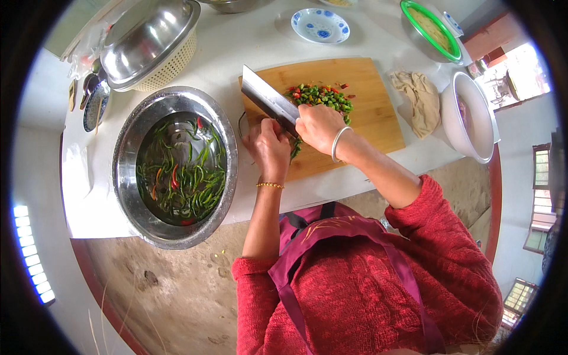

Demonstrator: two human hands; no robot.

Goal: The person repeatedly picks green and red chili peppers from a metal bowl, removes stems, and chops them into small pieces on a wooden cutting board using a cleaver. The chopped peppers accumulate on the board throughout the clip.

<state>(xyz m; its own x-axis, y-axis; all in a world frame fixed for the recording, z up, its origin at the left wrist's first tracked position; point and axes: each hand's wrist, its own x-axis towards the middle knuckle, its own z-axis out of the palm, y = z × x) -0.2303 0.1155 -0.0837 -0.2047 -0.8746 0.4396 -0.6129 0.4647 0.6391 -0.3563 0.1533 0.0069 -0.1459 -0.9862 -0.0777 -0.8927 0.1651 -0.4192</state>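
Observation:
My right hand (320,128) is closed around the handle end of a cleaver (270,98), whose broad blade points to the upper left over a wooden cutting board (377,115). Close against the blade, my left hand (270,144) has its fingers curled down at the board's left part; what lies under the fingertips is mostly hidden. Dark green chili pieces (295,148) show just beside it. A pile of chopped green and red chilies (326,97) lies on the board beyond my right hand. Left of the board, whole chilies (191,177) float in water in a steel basin (122,164).
A steel bowl (146,40) rests over a cream plastic colander (171,69) at the upper left. A blue-patterned plate (320,25) stands behind the board. To the right are a crumpled cloth (417,102), a white bowl (479,120) and a green-rimmed basket (455,46).

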